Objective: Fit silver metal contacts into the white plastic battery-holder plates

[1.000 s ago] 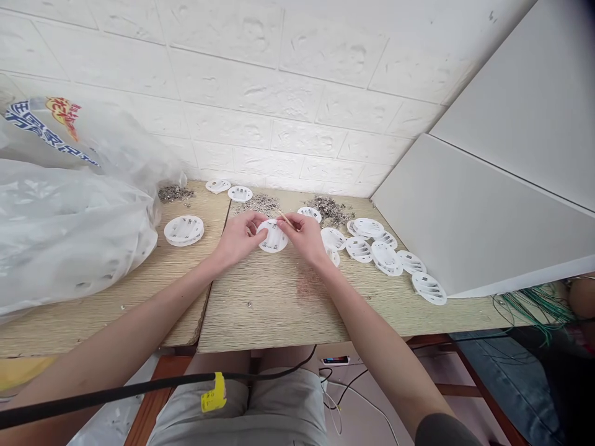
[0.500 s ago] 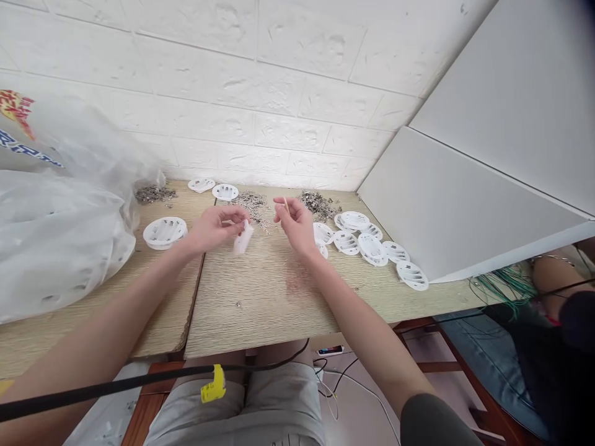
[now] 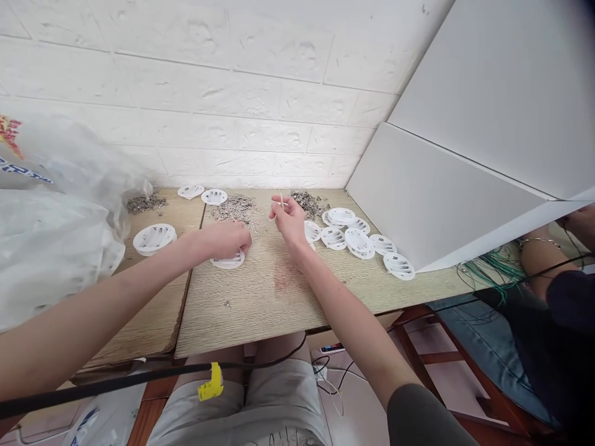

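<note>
- White slotted disc (image 3: 227,262) appears to lie on the bench (image 3: 260,297), between its front and back edges, partly covered by the left hand (image 3: 232,240).
- Left hand: fingers curled downward, tips hidden; whether they grip the disc cannot be told.
- Right hand (image 3: 288,217): fingers clamped on a slim pale stick (image 3: 281,201), toward the bench's back edge.
- Small metallic bits (image 3: 310,204) lie heaped by that edge; more white discs (image 3: 357,243) spread rightward.

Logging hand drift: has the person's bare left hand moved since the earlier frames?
Yes. The bare left hand has shifted rightward, farther from the straight dark seam between the pale woodgrain tabletops.
</note>
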The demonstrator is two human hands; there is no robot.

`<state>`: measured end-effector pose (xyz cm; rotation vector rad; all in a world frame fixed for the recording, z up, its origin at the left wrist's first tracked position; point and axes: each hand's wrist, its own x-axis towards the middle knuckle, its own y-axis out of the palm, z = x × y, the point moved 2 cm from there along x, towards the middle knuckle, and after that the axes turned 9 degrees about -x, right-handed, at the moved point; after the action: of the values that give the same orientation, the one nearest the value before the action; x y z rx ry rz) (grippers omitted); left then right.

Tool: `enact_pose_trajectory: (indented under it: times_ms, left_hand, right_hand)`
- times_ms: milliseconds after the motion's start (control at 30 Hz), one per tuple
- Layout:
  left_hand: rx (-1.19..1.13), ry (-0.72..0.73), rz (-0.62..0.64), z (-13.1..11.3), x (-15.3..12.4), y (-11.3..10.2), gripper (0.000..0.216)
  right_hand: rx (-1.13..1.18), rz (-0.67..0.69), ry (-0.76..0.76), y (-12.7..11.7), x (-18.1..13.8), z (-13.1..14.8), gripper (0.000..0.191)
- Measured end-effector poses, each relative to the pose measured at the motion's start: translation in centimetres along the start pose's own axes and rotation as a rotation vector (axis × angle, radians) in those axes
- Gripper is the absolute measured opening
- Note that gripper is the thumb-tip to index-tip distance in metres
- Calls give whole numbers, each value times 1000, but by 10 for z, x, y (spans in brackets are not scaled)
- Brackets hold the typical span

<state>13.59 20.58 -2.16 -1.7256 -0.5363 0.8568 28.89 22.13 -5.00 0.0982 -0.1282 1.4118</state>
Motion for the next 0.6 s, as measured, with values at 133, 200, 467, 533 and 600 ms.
enact_pose_trajectory:
  times_ms: [133,200,467,533,600]
  left_hand:
    - [-49,49,-74,6,-12,16,27]
    - [-55,69,-131,10,-18,22,25]
    - [-42,133,-227,11,-21,34,28]
    - [-75,137,-241,10,-20,34,28]
    - [-131,108,-246,9,-20,30,27]
  right_hand:
    - [18,33,-9,2,-1,3,18]
    - [27,33,-10,2,-1,4,17]
    - [47,-8,1,-4,4,5,15]
    - [59,-6,-4,-4,3,6,15]
    - [70,3,7,-5,2,8,15]
